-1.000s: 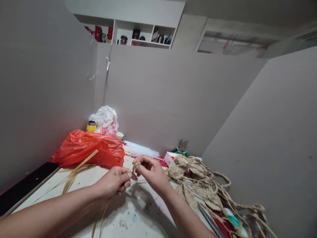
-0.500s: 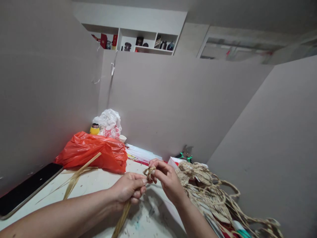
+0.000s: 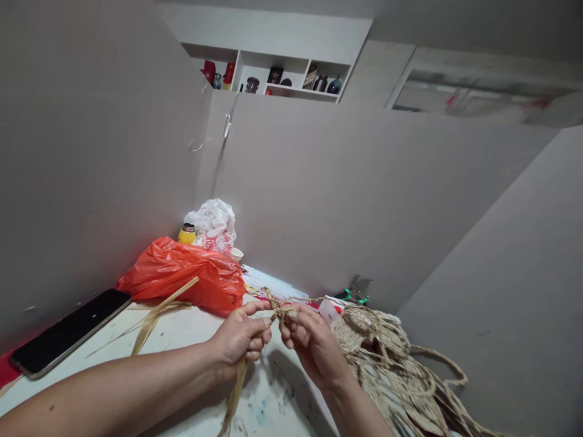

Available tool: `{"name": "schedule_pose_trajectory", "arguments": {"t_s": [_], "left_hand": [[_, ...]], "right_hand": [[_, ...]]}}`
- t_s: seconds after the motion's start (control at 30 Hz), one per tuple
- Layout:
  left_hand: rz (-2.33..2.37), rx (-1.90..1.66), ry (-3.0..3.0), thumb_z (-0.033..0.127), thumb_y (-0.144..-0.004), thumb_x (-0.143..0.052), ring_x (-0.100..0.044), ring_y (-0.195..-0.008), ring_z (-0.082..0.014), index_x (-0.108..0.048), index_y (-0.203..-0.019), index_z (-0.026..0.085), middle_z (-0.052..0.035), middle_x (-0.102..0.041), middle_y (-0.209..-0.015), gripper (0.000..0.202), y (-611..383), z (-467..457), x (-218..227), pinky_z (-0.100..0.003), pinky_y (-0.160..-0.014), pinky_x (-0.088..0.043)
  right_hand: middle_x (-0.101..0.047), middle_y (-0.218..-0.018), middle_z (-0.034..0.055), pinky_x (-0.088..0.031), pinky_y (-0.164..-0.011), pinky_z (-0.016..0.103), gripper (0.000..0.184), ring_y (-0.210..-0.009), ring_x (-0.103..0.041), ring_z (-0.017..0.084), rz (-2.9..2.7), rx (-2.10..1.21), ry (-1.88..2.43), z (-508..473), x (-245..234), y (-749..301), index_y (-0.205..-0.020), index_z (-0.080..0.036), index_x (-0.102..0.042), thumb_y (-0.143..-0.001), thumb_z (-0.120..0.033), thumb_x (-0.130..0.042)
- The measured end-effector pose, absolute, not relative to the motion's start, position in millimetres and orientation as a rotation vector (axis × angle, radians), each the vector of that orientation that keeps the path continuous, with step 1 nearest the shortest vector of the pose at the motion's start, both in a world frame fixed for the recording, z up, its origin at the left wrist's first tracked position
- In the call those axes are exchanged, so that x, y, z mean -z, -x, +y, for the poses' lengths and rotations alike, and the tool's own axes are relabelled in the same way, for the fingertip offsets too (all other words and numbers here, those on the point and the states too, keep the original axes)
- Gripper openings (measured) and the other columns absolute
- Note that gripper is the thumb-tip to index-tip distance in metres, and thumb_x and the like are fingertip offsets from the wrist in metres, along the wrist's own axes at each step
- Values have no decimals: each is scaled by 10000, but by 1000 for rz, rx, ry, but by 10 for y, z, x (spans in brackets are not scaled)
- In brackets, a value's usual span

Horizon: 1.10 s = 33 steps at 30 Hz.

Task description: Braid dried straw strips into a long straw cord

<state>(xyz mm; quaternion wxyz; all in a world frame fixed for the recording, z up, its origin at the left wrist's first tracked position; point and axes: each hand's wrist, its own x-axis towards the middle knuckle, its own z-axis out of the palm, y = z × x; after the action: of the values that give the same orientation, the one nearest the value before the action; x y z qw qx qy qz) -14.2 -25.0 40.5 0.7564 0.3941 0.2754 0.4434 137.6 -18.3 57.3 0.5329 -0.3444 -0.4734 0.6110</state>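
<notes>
Between my two hands is a small knotted piece of tan plant-fibre cord [image 3: 279, 312], held above the white table. My left hand [image 3: 246, 337] pinches its left side with thumb and fingers. A flat bundle of straw-coloured fibre strips [image 3: 235, 394] hangs down from under that hand. My right hand [image 3: 312, 340] grips the cord's right side between thumb and forefinger. A short twisted end sticks up over the fingertips, and a thin strand runs off to the right behind my right hand. The fingertips partly hide the knot.
A big heap of braided cord [image 3: 387, 358] lies on the right, pliers with green handles [image 3: 357, 291] behind it. A red plastic bag [image 3: 182, 273], loose fibre strips [image 3: 152, 321] and a black phone [image 3: 70, 331] are on the left. Grey partitions [image 3: 319, 194] enclose the table [image 3: 191, 331].
The view has swung slightly, so the surroundings sit further right. Both hands still hold the cord; its twisted end now stands up and a strand stretches right. My right hand's fingers have lowered.
</notes>
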Motion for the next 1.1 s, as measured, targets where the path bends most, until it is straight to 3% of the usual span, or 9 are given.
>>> {"name": "schedule_pose_trajectory", "arguments": {"t_s": [0.17, 0.33, 0.5, 0.63, 0.8, 0.97, 1.1], "left_hand": [[689, -1080, -982, 366, -707, -618, -203, -346, -22, -487, -1068, 173, 81, -490, -492, 430, 122, -249, -389, -189, -397, -118], [768, -1242, -1240, 346, -754, -574, -326, -423, -53, -551, -997, 127, 56, -497, -492, 327, 85, -190, -239, -196, -465, -249], [801, -1305, -1337, 309, -793, -537, -412, -504, -77, -566, -995, 136, 55, -483, -520, 267, 99, -97, -115, -207, -552, -332], [847, -1321, -1324, 307, -790, -527, -382, -480, -70, -584, -993, 130, 53, -482, -523, 275, 109, -19, -31, -202, -518, -315], [913, -1298, -1159, 298, -735, -556, -339, -421, -54, -582, -992, 128, 59, -480, -496, 309, 88, -23, -9, -187, -445, -265], [827, -1088, -845, 264, -670, -574, -215, -340, -19, -522, -1019, 171, 85, -470, -483, 364, 109, -73, -165, -170, -380, -110], [779, -1082, -811, 209, -629, -572, -219, -336, -13, -532, -965, 168, 85, -468, -471, 342, 151, -77, -275, -167, -380, -99]], "right_hand": [[-527, -592, -40, -335, -405, 171, 186, -455, -441, 60, -744, -1626, 849, -143, -553, -1340, -631, -163, -539, -613, -229, -712], [-478, -492, -50, -262, -317, 135, 169, -364, -367, 30, -482, -1815, 838, -119, -538, -1319, -552, -145, -506, -631, -160, -654], [-591, -602, -12, -399, -352, 139, 58, -417, -485, 49, -482, -1784, 803, -178, -533, -1274, -682, -115, -616, -692, -162, -647], [-654, -713, 25, -493, -426, 180, 156, -481, -560, 79, -568, -1752, 792, -208, -518, -1225, -858, -88, -670, -729, -172, -643], [-651, -701, 32, -516, -486, 179, 131, -550, -579, 90, -670, -1701, 791, -203, -455, -1192, -823, -96, -688, -710, -161, -688], [-657, -741, 18, -498, -500, 151, 255, -592, -568, 80, -782, -1566, 780, -257, -350, -1116, -901, -131, -702, -664, -211, -753], [-640, -677, -12, -490, -489, 133, 290, -555, -547, 64, -723, -1489, 797, -264, -317, -1054, -848, -159, -709, -579, -207, -805]]}}
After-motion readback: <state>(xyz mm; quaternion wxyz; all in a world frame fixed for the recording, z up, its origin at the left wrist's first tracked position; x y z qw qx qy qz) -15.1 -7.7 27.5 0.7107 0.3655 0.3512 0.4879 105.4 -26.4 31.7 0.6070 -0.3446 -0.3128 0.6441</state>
